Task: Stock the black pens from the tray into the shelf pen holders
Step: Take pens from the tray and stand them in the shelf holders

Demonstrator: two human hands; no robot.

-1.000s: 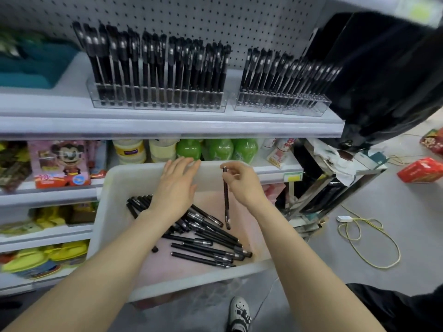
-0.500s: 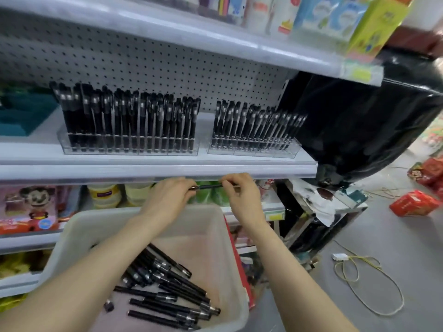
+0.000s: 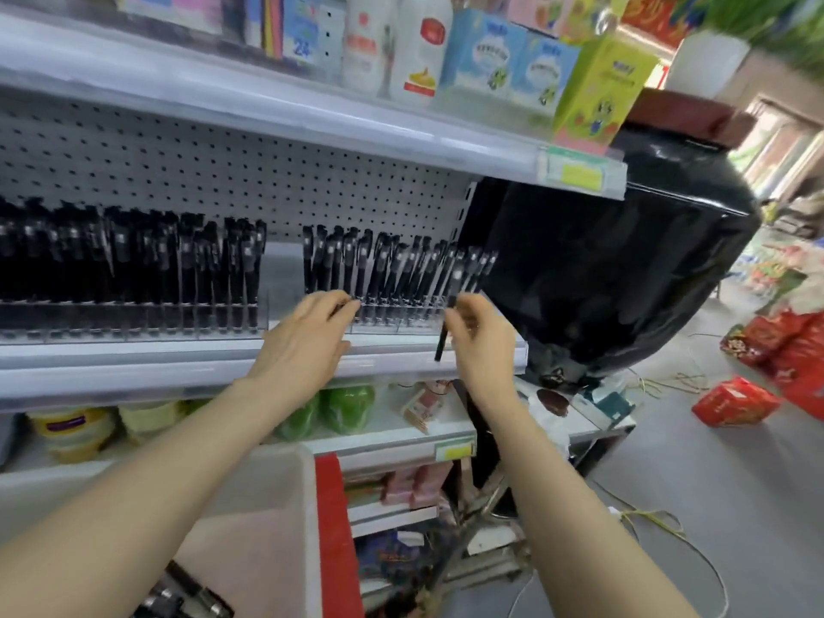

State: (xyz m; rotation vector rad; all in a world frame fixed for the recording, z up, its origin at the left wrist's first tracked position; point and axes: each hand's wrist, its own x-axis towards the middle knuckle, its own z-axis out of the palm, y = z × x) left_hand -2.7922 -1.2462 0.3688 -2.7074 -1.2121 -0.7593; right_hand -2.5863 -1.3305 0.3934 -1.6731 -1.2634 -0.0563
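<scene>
A white shop shelf [image 3: 133, 363] backed by a perforated panel [image 3: 223, 171] is seen across the middle of the frame. Two clear pen holders are set on it. The left holder [image 3: 133, 318] is packed with upright black pens [image 3: 111, 260], and the right holder [image 3: 392, 323] is filled with leaning ones [image 3: 379, 269]. Boxes and bottles are carried on the upper shelf [image 3: 267, 109]. At right of centre a large bulk wrapped in black plastic [image 3: 602, 269] is seen just beside the shelf end. A grey floor [image 3: 713, 506] is shown at lower right, with red packages [image 3: 731, 401] and a yellow cord [image 3: 660, 524] lying on it.

The white tray [image 3: 285, 483] is placed at lower left below the shelves, and a few loose pens [image 3: 187, 595] are visible in it at the bottom edge.

Both forearms are raised from the bottom of the frame towards the right holder. A single black pen [image 3: 441, 345] is pinched near its middle by the right hand [image 3: 484, 345], fingers clamped on it. It is held nearly upright in front of the holder's right end, its lower tip hanging before the shelf lip. The left hand [image 3: 303, 345] is stretched palm down to the holder's left front, fingertips at the pens. Whether anything is pinched there cannot be told through the blur.
</scene>
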